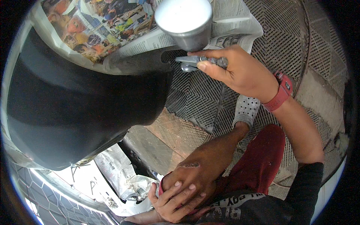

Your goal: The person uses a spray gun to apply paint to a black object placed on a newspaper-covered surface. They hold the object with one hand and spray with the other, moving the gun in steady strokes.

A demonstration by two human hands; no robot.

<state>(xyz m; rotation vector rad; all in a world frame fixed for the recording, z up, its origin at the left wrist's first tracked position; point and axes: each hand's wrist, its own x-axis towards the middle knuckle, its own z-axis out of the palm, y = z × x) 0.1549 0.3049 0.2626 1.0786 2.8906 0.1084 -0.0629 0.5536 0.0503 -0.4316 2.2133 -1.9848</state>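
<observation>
My right hand [243,73] is closed around a paint spray gun [202,60], with a red watch on that wrist. A large grey metal cup [193,40] with a bright white top sits above the gun. To its left is a smooth, curved black car body panel [82,97]; the gun is near the panel's right end, apart from it. Masking newspaper [101,26] lines the panel's far edge. My left hand [178,200] lies on my bent bare knee, fingers spread, holding nothing. The trigger and my lower fingers are mostly hidden.
Ribbed matting [198,101] covers the ground. My foot in a grey perforated clog [246,108] stands below the gun. More crumpled newspaper [120,168] hangs at the panel's lower side, near a white surface [77,180]. Lit hexagonal panes [56,202] show at lower left.
</observation>
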